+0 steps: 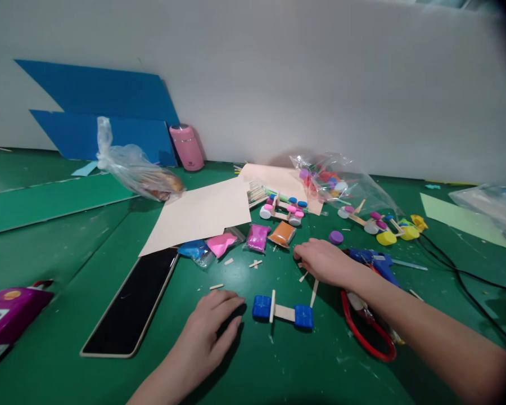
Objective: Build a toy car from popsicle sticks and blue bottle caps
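Note:
My left hand (213, 332) rests on the green table with its fingers apart and nothing in it, left of a small piece made of two blue blocks (262, 307) joined by a wooden stick (285, 313). A second thin stick (272, 306) stands across that piece near the left block. My right hand (320, 261) reaches to the table beyond the blue piece, fingers curled down beside small wood scraps (303, 276); whatever its fingertips hold is too small to tell. Just right of it lies a blue glue gun (373, 261), with red-handled scissors (369, 332) under my right forearm.
A phone (130, 306) and cream paper (198, 214) lie left. Clay packets (258, 238), a purple cap (336, 237) and small wheeled models (283, 211) sit ahead. A pink bottle (187, 147) stands by the wall; black cables (455, 270) run at the right.

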`<state>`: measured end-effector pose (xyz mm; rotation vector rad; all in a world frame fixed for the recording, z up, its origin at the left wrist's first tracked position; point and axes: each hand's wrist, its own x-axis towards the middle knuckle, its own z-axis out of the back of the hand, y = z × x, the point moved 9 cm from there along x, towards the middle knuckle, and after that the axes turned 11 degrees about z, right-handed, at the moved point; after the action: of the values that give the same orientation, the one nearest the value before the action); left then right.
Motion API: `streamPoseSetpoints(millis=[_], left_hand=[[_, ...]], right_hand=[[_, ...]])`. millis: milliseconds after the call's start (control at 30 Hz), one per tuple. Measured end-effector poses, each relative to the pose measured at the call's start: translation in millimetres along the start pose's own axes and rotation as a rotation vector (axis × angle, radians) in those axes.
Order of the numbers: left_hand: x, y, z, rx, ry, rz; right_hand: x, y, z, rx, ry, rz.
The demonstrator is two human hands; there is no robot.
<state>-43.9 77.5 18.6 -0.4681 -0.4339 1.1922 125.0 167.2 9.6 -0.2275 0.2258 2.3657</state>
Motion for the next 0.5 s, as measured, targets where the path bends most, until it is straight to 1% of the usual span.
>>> streamPoseSetpoints(millis=[133,233,333,400,467,500], left_hand=[[-1,1,11.0,0.024,-0.108,-0.009],[-2,0,18.7,0.025,-0.150,-0.007],[-2,-5,26.6,-0.010,-0.182,0.000],[-2,-12,33.4,-0.067,-0.200,0.008],[1,-22,42.7,-0.158,-0.223,0.024],[3,-27,46.9,-0.209,-0.225,0.047]], right_hand=[[-1,-4,0,0.053,-0.043,-0.012],[-4,-5,7,0.107,-0.096,-0.024],[-11,-3,22,0.188,-0.175,-0.034],[-18,1,35,0.250,-0.239,-0.040],[-26,10,49,0.393,-0.329,-0.037],[-29,16,55,0.530,-0.388,-0.028]])
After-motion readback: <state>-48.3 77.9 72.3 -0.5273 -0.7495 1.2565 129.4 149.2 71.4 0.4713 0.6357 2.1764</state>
